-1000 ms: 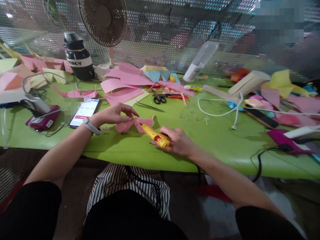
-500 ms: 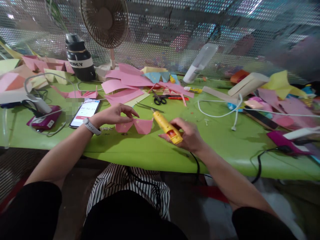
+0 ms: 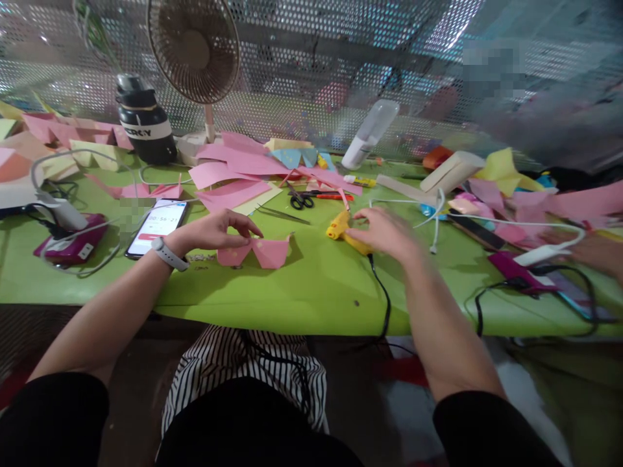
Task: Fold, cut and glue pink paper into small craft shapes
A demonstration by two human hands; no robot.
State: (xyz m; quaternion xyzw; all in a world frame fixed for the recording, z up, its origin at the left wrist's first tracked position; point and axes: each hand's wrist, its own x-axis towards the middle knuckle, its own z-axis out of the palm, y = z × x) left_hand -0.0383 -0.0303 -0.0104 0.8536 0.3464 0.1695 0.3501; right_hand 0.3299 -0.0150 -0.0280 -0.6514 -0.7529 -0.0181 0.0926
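My left hand (image 3: pixel 219 232) pinches the top edge of a folded pink paper cut-out (image 3: pixel 270 253), shaped like a pair of glasses or wings. The cut-out stands on the green table, with small yellow marks on it. My right hand (image 3: pixel 384 232), partly blurred, is beside a yellow hot glue gun (image 3: pixel 338 225), its fingers apart and the thumb near the handle. The glue gun rests on the table, its black cord running to the front edge. Tiny pale bits (image 3: pixel 202 258) lie by my left wrist. Tweezers (image 3: pixel 285 214) lie behind the cut-out.
Black scissors (image 3: pixel 302 200), pink paper sheets (image 3: pixel 233 155) and a glue tube (image 3: pixel 360 181) lie farther back. A phone (image 3: pixel 158 227), black bottle (image 3: pixel 146 126) and fan (image 3: pixel 195 52) stand left. Another person's hand (image 3: pixel 594 250) is at the far right, near a purple power strip (image 3: pixel 520 272).
My right hand has moved right and away from me and set the glue gun on the table, turned round; its fingers have loosened. My left hand still holds the pink cut-out.
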